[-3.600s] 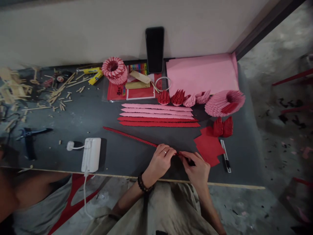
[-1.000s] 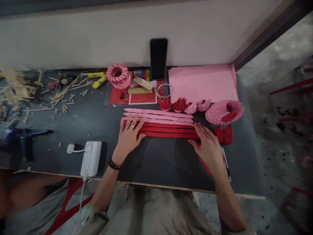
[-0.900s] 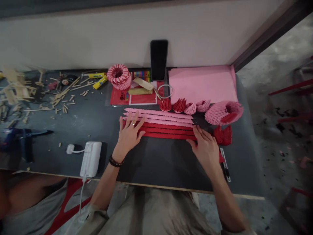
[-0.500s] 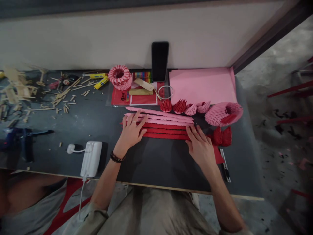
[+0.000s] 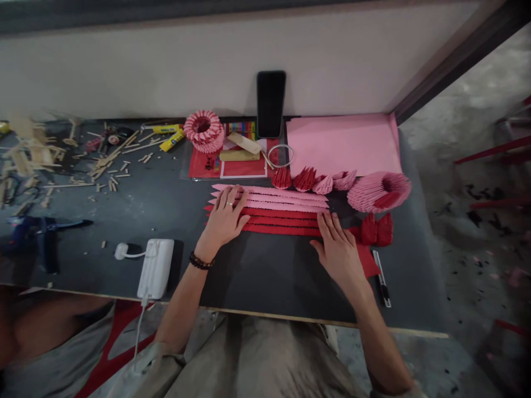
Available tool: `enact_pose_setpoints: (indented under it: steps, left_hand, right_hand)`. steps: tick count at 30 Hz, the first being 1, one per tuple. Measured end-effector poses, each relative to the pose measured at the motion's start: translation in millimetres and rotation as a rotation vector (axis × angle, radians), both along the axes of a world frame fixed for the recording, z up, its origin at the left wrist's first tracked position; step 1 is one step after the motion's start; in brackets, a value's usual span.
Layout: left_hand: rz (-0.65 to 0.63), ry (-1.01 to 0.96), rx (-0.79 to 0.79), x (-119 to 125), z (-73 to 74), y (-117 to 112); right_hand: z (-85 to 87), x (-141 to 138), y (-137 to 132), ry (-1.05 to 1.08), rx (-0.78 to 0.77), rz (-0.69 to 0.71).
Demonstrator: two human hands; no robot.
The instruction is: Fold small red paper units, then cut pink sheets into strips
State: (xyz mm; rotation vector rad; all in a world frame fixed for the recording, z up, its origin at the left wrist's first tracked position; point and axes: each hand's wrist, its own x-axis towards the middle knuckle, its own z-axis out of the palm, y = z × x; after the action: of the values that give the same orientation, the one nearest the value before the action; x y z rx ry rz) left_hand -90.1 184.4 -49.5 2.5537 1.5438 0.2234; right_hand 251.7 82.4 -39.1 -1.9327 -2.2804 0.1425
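Several long rows of folded paper pieces lie side by side on the dark table (image 5: 269, 276): pink rows (image 5: 282, 199) behind, red rows (image 5: 282, 221) in front. My left hand (image 5: 224, 221) lies flat and open on the left ends of the rows, fingers spread. My right hand (image 5: 338, 249) rests flat and open against the right ends, partly over a red paper sheet (image 5: 367, 260). Neither hand holds anything.
A phone (image 5: 271, 103) leans on the wall. Pink sheet (image 5: 342, 143), pink paper ring (image 5: 379, 190), small folded stacks (image 5: 315, 179), a red-white ring (image 5: 203, 128) lie behind. A cutter (image 5: 381, 279) is at right, a white charger (image 5: 155, 268) at left, wood scraps (image 5: 103, 166) far left.
A single red row that both hands pinched near the table's front now lies with the other rows. Over the last second both hands pressed inward, the right hand sliding left along the row ends.
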Motion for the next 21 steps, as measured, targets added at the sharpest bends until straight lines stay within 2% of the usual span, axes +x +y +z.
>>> enact_pose_setpoints:
  steps: [2,4,5,8,10,13,16,19,21]
  left_hand:
    - [-0.007,0.004,0.001,-1,0.4,1]
    - [-0.033,0.011,0.005,-3,5.5,-1]
    - [-0.044,0.012,0.010,-4,10.1,-4]
    - [-0.011,0.008,0.028,-6,28.9,-25]
    - [0.021,0.021,0.018,-4,40.0,-47]
    - [-0.038,-0.024,-0.033,7,48.0,-88]
    - [-0.116,-0.163,-0.122,32,48.1,-127]
    - [-0.241,-0.417,-0.288,62,45.6,-156]
    - [-0.207,-0.510,-0.399,80,43.4,-165]
  right_hand:
    - [6.5,4,-13,0.041,0.068,-0.104]
    - [11.0,11,-34,0.077,0.188,-0.288]
    - [12.0,15,-47,0.089,0.235,-0.359]
    - [9.9,27,-84,0.087,0.289,-0.448]
    - [6.2,31,-101,0.076,0.271,-0.471]
    - [-0.3,32,-111,0.081,0.231,-0.469]
    - [-6.8,32,-110,0.133,0.263,-0.449]
    - [-9.3,32,-109,0.157,0.314,-0.466]
    - [-5.9,30,-111,0.147,0.326,-0.472]
